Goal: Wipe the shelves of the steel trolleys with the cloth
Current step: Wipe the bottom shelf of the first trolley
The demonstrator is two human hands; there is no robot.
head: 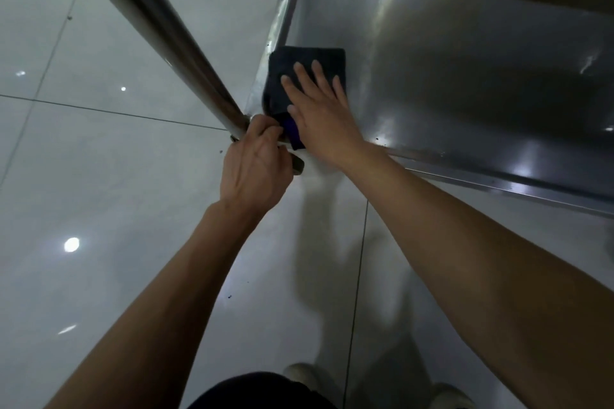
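Underneath, steel shelf (465,76), glossy tiled floor (83,176).

Both arms are bare and reach forward and down. The left hand (254,169) has its fingers curled tight around the bottom of the steel post (186,50) at the near left corner of the shelf (448,76). The right hand (319,109) is flat, palm down, with straight fingers spread a little. It presses on the dark cloth (299,63) in that same corner. The two hands are very close together.
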